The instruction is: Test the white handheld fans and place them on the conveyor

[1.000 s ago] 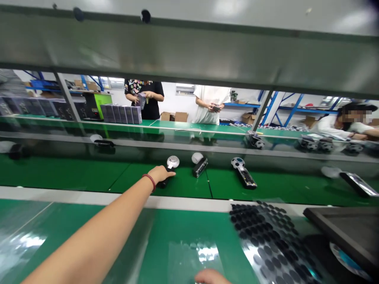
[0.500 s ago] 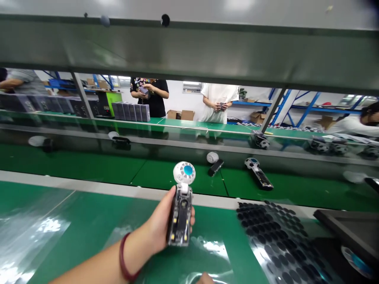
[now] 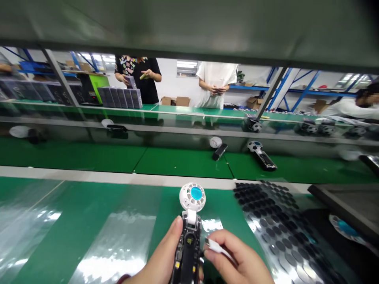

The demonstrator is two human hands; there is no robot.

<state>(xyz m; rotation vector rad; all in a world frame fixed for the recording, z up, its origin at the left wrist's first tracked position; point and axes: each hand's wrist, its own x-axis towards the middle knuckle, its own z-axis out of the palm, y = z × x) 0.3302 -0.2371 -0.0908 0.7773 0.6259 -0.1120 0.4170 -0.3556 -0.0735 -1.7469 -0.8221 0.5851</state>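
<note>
Upright in my left hand (image 3: 161, 256) is a small handheld fan (image 3: 189, 244). Its round white head has a blue centre, and its dark handle shows a circuit board with yellow lights and a small lit display. My fingers wrap round the handle, the thumb along its left side. Just right of the handle, my right hand (image 3: 237, 256) pinches a white cable plug (image 3: 214, 246) between thumb and fingertips. The metal tip points left at the fan's side; a small gap seems to lie between them.
A sheet of black round stickers (image 3: 275, 228) lies to the right, beside a dark tray (image 3: 349, 213). Beyond the white rail, several fans, one with a football-patterned head (image 3: 262, 156), lie on the green conveyor belt (image 3: 160, 161). Two people stand across the line near grey boxes (image 3: 120, 97).
My left hand has brought the fan lower and nearer. My right hand has come up from the bottom edge with the cable plug. The view has tilted down, and a co-worker's hands have moved apart.
</note>
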